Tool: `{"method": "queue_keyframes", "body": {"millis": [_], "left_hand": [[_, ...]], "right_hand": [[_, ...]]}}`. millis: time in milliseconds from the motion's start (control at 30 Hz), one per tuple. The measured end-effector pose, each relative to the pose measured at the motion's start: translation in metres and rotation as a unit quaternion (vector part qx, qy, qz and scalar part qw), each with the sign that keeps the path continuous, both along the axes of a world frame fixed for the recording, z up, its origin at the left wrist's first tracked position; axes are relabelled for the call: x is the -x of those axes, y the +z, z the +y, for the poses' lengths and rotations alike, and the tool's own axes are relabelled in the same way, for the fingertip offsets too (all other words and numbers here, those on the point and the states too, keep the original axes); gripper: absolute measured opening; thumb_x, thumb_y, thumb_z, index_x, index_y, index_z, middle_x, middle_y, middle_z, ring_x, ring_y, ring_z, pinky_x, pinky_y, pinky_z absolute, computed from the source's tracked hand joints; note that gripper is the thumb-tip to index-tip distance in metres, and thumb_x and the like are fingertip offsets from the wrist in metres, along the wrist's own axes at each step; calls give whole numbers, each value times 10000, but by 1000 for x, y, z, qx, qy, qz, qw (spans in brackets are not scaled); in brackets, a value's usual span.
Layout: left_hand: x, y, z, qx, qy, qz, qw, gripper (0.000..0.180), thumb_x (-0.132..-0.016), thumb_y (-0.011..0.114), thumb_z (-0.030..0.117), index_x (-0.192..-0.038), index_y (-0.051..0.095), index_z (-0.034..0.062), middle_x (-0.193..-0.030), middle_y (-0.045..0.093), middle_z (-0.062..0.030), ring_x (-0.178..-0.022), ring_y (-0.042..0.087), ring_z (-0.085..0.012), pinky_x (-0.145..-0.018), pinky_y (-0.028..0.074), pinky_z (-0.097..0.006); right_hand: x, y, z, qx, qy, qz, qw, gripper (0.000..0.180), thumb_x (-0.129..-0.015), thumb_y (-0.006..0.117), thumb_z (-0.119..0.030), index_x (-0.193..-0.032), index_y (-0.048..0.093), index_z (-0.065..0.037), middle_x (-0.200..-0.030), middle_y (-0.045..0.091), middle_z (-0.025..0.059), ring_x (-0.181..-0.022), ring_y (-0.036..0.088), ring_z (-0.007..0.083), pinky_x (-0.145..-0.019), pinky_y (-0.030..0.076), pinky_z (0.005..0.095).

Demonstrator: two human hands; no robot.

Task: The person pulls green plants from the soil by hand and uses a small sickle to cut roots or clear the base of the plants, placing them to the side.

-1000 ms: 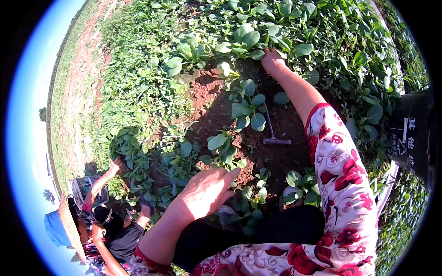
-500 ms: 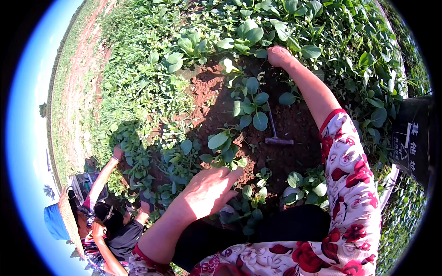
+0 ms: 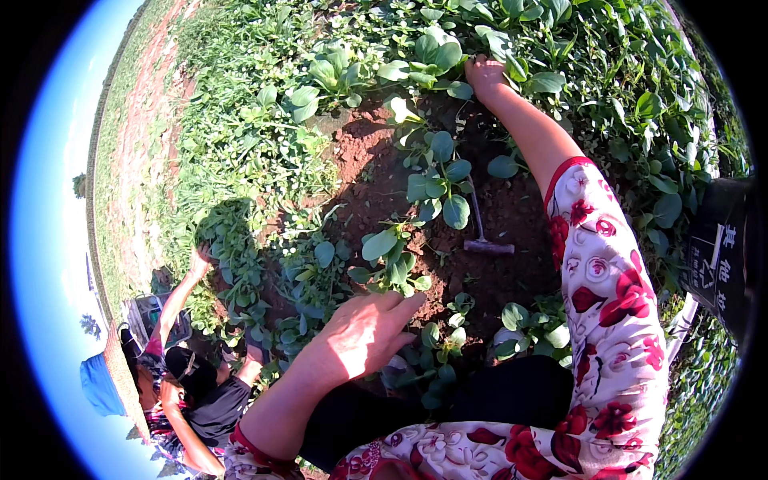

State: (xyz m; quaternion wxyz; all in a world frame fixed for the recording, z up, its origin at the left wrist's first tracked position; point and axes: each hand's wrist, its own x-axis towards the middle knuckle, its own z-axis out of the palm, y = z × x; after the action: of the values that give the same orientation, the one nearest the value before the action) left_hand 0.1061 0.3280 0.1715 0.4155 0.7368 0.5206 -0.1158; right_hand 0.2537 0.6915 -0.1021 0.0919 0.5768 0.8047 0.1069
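Observation:
My left hand hangs palm down at the front, fingers bent, thumb a little apart from the forefinger. Just beyond its fingers are the broad round leaves of a leafy green plant; whether they are held is hidden. Farther off to the right, my right hand reaches in among leafy greens, its fingers curled down and their tips out of sight. A small hand hoe lies on the brown soil between my hands, beside another leafy plant.
Dense greens and weeds surround the dug soil. At the lower left a person in a straw-and-blue hat crouches near a crate, one arm among the plants. A black printed bag or bin stands at the right edge.
My right hand has moved slightly farther away, deeper among the leaves. My left hand has stayed almost in place. The view has shifted a little.

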Motion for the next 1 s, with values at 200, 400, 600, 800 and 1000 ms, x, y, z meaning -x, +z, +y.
{"method": "queue_keyframes", "body": {"millis": [200,400,600,800,1000], "left_hand": [[-3,1,1,18,17,5,1000,483,-814,631,181,-1236,453,29,-999,567,-154,-914,566,-351,-775,464,-421],[-1,-1,1,13,7,1,1000,493,-815,631,191,-1241,448,25,-1006,567,-151,-921,565,-345,-786,467,-417],[7,-8,-4,-22,-19,-28,999,507,-824,623,206,-1260,436,27,-1005,566,-139,-920,567,-330,-799,474,-393],[7,-9,-5,-25,-29,-33,999,492,-839,606,213,-1261,434,25,-1020,560,-135,-924,566,-321,-795,475,-392],[8,-5,-5,-26,-27,-34,999,483,-847,601,211,-1260,433,25,-1011,559,-144,-933,561,-330,-809,469,-403]], "right_hand": [[16,2,15,78,-99,43,991,236,-854,515,-224,-992,699,-174,-1040,672,56,-975,633,225,-703,470,386],[-24,14,28,198,-18,124,972,218,-815,534,-177,-942,692,-95,-986,669,151,-927,651,275,-746,504,413],[-51,36,13,159,40,324,932,258,-833,462,-165,-909,640,4,-990,637,226,-941,619,368,-795,495,439],[-29,43,-38,165,23,125,978,260,-832,469,-140,-957,653,-5,-976,664,194,-914,650,340,-772,511,438],[-38,31,-25,194,46,196,960,269,-815,479,-122,-981,639,18,-971,658,208,-907,643,356,-775,510,444]]}}
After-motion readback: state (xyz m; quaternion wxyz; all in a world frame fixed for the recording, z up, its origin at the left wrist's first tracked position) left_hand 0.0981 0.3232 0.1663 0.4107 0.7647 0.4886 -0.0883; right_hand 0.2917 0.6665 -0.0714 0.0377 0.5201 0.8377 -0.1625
